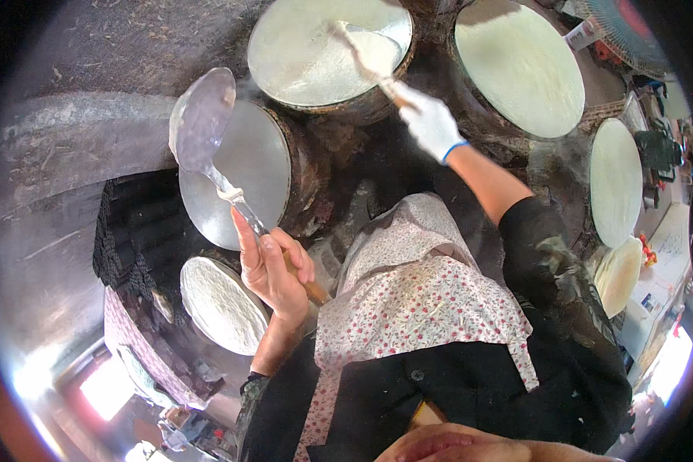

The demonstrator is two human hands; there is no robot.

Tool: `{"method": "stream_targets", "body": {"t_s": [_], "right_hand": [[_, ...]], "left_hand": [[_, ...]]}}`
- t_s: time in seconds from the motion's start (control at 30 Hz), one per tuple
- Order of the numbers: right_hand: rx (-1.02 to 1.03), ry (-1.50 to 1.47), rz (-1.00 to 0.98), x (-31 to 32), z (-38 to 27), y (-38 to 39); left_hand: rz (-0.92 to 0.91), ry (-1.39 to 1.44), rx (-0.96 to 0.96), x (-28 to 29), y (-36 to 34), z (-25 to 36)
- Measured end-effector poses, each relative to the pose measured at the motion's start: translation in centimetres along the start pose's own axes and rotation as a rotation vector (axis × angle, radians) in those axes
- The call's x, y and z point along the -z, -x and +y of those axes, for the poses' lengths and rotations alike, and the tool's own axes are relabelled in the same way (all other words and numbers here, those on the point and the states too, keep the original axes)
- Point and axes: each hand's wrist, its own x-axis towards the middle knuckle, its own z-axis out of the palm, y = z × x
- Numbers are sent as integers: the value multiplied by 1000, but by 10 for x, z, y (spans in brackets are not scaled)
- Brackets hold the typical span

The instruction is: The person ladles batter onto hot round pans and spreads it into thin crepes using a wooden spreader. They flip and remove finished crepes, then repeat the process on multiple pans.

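Note:
My bare left hand [277,273] grips a large metal ladle [200,123] by its handle, its bowl raised over the left edge of an uncovered round griddle [239,192]. My right hand [427,123], in a white glove with a blue cuff, is closed on a wooden-handled spreader [369,58]; its batter-coated head rests on the top-centre griddle [285,54], which carries a pale layer of batter. At lower left, beside my left hand, is a round container [219,308] of thick white batter.
More griddles with pale rounds [516,69] [616,185] curve along the right, with a stack of thin flatbreads [620,277] below them. A fan [624,31] stands at top right, beside a cluttered ledge [658,254]. A dark wall [61,146] lines the left.

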Motion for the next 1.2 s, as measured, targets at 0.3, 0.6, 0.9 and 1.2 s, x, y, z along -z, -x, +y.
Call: {"method": "stream_targets", "body": {"t_s": [0.3,0.6,0.9,1.2], "right_hand": [[172,269,-248,37,-3,2],[174,81,-418,66,0,6],[225,104,-21,83,33,-85],[-18,-161,266,40,48,-8]], "left_hand": [[31,-5,-25,-43,0,3],[61,-48,-10,-69,-10,0],[54,-116,22,-90,-28,-5],[27,-35,70,-81,-38,-10]]}}
